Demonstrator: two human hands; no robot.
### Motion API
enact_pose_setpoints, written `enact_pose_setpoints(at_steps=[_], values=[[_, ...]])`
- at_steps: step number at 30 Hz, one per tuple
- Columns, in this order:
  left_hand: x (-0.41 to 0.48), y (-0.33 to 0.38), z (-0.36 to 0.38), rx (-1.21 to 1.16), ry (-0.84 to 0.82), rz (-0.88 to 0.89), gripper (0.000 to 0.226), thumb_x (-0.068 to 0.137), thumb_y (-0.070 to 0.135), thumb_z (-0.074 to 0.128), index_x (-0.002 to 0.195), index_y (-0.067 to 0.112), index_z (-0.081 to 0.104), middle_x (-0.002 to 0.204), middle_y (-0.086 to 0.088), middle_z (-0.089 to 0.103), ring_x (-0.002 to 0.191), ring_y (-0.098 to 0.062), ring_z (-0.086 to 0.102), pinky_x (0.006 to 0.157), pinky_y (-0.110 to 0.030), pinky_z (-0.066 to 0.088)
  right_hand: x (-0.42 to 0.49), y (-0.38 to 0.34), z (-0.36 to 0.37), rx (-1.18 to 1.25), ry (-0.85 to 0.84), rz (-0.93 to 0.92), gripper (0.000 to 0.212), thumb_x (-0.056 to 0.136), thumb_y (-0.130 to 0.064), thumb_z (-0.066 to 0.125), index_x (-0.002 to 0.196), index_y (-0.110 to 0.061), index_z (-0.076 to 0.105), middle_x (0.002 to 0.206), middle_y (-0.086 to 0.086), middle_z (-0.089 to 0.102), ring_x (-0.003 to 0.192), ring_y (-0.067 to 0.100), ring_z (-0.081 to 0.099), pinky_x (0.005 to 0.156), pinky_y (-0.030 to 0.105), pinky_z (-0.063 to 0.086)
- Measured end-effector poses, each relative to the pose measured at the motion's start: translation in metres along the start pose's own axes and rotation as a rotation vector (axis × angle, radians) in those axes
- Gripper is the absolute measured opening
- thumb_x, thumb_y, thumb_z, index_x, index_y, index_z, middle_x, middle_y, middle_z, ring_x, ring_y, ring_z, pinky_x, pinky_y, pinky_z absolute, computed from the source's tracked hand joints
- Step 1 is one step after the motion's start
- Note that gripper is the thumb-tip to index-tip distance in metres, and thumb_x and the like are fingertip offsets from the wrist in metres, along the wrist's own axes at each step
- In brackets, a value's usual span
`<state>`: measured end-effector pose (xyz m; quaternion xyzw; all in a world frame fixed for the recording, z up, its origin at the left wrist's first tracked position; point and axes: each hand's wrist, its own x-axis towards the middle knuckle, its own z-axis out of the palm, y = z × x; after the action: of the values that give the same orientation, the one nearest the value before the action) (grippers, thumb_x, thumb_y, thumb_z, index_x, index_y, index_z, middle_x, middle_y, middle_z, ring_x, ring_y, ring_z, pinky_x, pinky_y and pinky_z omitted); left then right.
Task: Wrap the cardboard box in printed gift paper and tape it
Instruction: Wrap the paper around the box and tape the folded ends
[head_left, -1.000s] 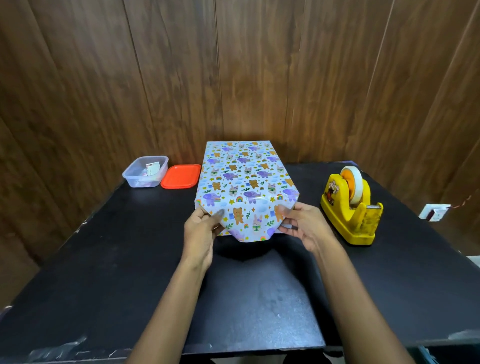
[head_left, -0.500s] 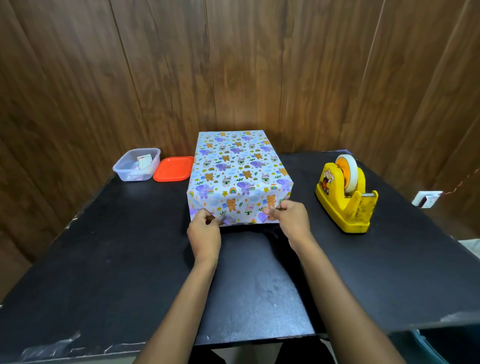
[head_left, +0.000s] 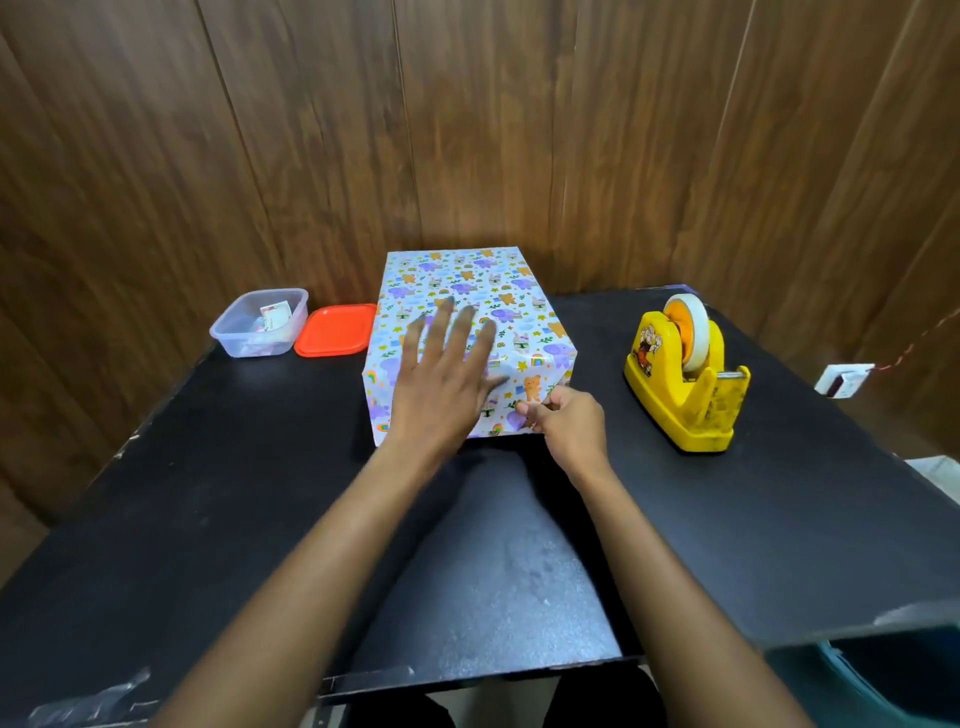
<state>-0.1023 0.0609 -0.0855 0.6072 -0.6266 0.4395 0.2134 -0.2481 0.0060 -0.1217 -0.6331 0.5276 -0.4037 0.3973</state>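
A: At table (head_left: 218, 519) centre, far side: wrapped box (head_left: 524, 332), thin glossy printed paper over rigid cardboard. Hands?

B: Left hand (head_left: 441, 384) open, flat on top. Right hand (head_left: 566, 426) closed, pinching the near-right fold.

A: Risk?

B: No tape seen on the near flap. Release it and the stiff crease may spring open. Dispenser (head_left: 685, 374), hard yellow plastic, 1 roll, sits right.

Dark wood panelling (head_left: 519, 130) is lining the walls behind. A black table (head_left: 208, 519) is standing against it, its surface catching dull light.
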Motion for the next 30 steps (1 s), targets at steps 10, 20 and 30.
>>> enact_pose_setpoints(at_steps=[10,20,30], values=[[0.0,-0.01,0.024,-0.022,-0.266,0.191,0.092,0.055,0.056,0.08,0.128,0.021,0.038,0.122,-0.013,0.062,0.106,-0.036,0.062,0.08,-0.045,0.05,-0.006,0.003,-0.006,-0.422,-0.031,-0.084,0.033,0.087,-0.041,0.061,0.081,-0.008,0.065,0.079,0.004,0.071,0.081,0.021,0.063,0.07,0.032,0.045],[0.002,-0.008,0.019,-0.023,-0.316,0.187,0.098,0.049,0.057,0.082,0.128,0.019,0.038,0.122,-0.012,0.062,0.106,-0.036,0.062,0.077,-0.045,0.051,-0.003,-0.039,-0.08,-0.473,0.255,-0.159,0.024,0.091,-0.029,0.056,0.076,-0.011,0.058,0.084,0.009,0.064,0.084,0.028,0.056,0.063,0.033,0.037],[0.001,-0.007,0.018,-0.029,-0.309,0.175,0.099,0.048,0.059,0.082,0.128,0.02,0.038,0.121,-0.011,0.062,0.106,-0.035,0.062,0.078,-0.045,0.051,0.034,-0.041,-0.164,-0.304,0.153,0.348,0.025,0.089,-0.016,0.064,0.104,0.003,0.058,0.104,0.016,0.058,0.094,0.026,0.054,0.077,0.036,0.043]])
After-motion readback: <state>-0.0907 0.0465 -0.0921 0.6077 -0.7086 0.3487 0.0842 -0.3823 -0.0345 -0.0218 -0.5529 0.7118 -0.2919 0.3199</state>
